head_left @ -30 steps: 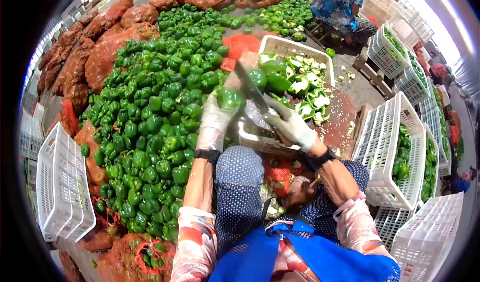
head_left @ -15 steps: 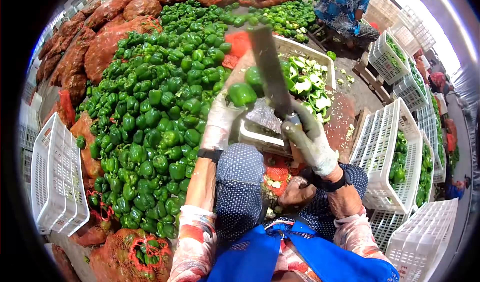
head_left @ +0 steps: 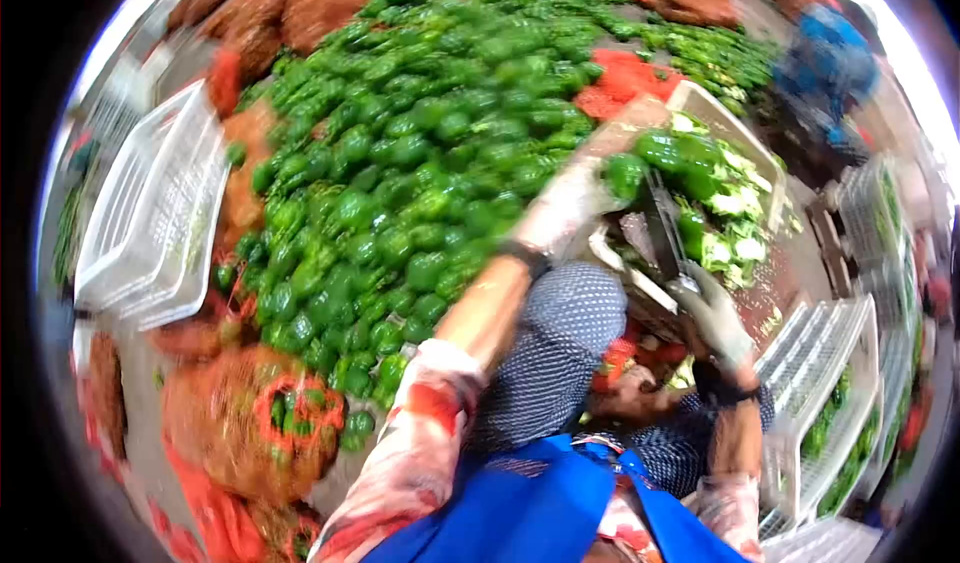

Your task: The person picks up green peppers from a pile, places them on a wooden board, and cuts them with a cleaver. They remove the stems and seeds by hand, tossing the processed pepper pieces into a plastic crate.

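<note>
My left hand, in a pale glove, is closed around a green bell pepper. My right hand, also gloved, grips the handle of a broad-bladed knife. The dark blade points away from me, its tip close beside the held pepper. Just beyond lie more whole peppers, over the white crate that holds pale green cut pieces. Motion smears parts of the view.
A large heap of green peppers spreads on my left. Full mesh sacks lie front left and along the back. White plastic crates stand at left and right. A person in blue sits at the far right.
The view has swung left, so the scene sits further right. The raised knife has come down beside the pepper, which my left hand still holds.
</note>
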Motion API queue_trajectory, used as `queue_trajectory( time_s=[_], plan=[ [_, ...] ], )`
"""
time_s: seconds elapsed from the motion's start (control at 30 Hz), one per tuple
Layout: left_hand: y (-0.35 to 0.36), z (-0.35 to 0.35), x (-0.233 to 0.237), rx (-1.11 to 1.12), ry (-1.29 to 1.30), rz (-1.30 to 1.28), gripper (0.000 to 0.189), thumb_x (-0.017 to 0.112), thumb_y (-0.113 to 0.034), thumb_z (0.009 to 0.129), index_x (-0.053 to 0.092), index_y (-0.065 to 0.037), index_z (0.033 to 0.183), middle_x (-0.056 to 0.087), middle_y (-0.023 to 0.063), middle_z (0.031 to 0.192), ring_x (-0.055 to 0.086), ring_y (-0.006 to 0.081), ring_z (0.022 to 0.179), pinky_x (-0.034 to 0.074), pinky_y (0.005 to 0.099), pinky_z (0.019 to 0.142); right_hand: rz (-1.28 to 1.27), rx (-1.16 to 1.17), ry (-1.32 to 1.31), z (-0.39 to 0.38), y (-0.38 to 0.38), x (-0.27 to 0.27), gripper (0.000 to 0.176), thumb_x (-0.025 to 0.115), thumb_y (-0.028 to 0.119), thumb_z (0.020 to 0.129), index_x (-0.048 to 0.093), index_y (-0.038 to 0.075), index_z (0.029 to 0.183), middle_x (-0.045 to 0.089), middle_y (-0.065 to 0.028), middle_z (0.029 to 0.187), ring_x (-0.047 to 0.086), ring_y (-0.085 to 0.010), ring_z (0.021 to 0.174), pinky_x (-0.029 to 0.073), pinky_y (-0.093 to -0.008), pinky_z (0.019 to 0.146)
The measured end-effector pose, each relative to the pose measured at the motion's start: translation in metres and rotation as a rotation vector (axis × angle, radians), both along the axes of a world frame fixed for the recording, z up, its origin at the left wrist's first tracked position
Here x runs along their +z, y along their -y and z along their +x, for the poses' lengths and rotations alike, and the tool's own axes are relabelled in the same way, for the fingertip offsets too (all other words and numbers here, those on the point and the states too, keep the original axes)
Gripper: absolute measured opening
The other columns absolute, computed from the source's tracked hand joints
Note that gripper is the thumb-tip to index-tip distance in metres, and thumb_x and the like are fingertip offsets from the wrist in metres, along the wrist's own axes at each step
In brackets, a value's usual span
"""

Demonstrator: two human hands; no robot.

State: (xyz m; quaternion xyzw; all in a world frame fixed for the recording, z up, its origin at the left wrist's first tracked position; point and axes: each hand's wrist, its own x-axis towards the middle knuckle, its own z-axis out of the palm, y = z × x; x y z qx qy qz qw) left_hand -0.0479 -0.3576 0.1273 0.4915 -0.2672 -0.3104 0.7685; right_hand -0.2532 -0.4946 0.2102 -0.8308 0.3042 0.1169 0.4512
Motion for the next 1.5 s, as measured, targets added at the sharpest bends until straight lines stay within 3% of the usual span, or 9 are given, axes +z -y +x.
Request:
queue_trajectory(
  time_s=[0.17,0.5,0.83,1.07,1.27,1.33,1.4,1.43,1.5],
  plan=[
    [0.013,0.008,-0.039,0.018,0.741,0.497,0.024,0.064,-0.015,0.085,0.065,-0.003,0.106,0.068,0.0146,0.093,0.064,0.0257,0.084,0.052,0.0358,0.079,0.140,-0.155,0.317,-0.023,-0.016,0.000,0.038,0.056,0.017,0.092,0.054,-0.002,0.126,0.063,-0.0079,0.107,0.055,-0.0135,0.092,0.045,-0.0272,0.081],
    [-0.155,0.011,-0.088,0.422,-0.135,0.371,0.049,0.067,-0.021,0.084,0.053,0.005,0.123,0.062,0.0144,0.109,0.062,0.0219,0.094,0.054,0.0326,0.075,-0.044,0.060,0.214,-0.007,0.014,-0.049,0.043,0.059,0.017,0.091,0.052,-0.006,0.128,0.065,-0.0117,0.106,0.057,-0.0163,0.094,0.045,-0.0284,0.085],
    [-0.372,0.122,-0.187,0.989,0.340,1.090,0.050,0.079,-0.009,0.074,0.055,0.003,0.116,0.067,0.0095,0.092,0.062,0.0179,0.080,0.051,0.0276,0.075,0.060,-0.060,0.204,-0.039,0.024,-0.048,0.040,0.050,0.017,0.091,0.054,-0.002,0.125,0.061,-0.0086,0.106,0.053,-0.0152,0.090,0.043,-0.0263,0.081],
    [-0.321,0.133,-0.160,0.905,-0.061,0.931,0.049,0.069,-0.027,0.084,0.052,0.001,0.121,0.065,0.0158,0.093,0.062,0.0248,0.084,0.053,0.0345,0.075,-0.118,-0.031,0.087,-0.049,0.035,-0.051,0.047,0.053,0.020,0.094,0.047,-0.005,0.133,0.053,-0.0170,0.129,0.051,-0.0232,0.117,0.038,-0.0307,0.100],
    [-0.323,0.139,-0.143,0.178,0.713,1.685,0.038,0.045,-0.018,0.093,0.056,-0.015,0.129,0.054,0.0111,0.134,0.050,0.0293,0.123,0.035,0.0395,0.110,0.066,-0.061,0.182,-0.061,0.050,-0.080,0.042,0.052,0.015,0.093,0.048,-0.003,0.131,0.057,-0.0116,0.116,0.053,-0.0169,0.100,0.044,-0.0298,0.086],
    [-0.340,0.132,-0.179,0.322,1.131,1.532,0.071,0.059,0.003,0.074,0.045,-0.019,0.140,0.046,0.0079,0.145,0.044,0.0258,0.131,0.032,0.0404,0.113,0.230,-0.263,0.091,-0.047,0.033,-0.054,0.041,0.053,0.006,0.090,0.049,-0.004,0.130,0.052,-0.0181,0.127,0.055,-0.0243,0.108,0.046,-0.0331,0.090],
    [-0.300,0.122,-0.148,0.608,0.152,0.738,0.054,0.061,-0.009,0.084,0.045,-0.006,0.136,0.052,0.0118,0.136,0.051,0.0231,0.122,0.039,0.0375,0.104,-0.178,0.192,0.392,-0.063,0.054,-0.078,0.043,0.053,0.006,0.090,0.047,-0.003,0.132,0.053,-0.0186,0.127,0.055,-0.0266,0.109,0.046,-0.0350,0.090],
    [-0.280,0.116,-0.132,0.787,-0.172,0.352,0.050,0.062,-0.015,0.089,0.045,0.000,0.134,0.055,0.0137,0.131,0.054,0.0217,0.117,0.043,0.0360,0.100,0.484,-0.334,0.289,-0.057,0.047,-0.081,0.043,0.053,0.008,0.091,0.047,-0.003,0.132,0.054,-0.0183,0.126,0.055,-0.0262,0.109,0.045,-0.0354,0.091],
    [-0.243,0.109,-0.067,0.527,-0.035,0.239,0.068,0.077,-0.025,0.079,0.045,0.006,0.130,0.064,0.0128,0.108,0.061,0.0183,0.097,0.052,0.0323,0.081,0.377,-0.338,0.255,-0.058,0.051,-0.086,0.040,0.047,0.011,0.095,0.046,-0.004,0.131,0.055,-0.0176,0.121,0.054,-0.0248,0.107,0.045,-0.0345,0.090]
  ],
)
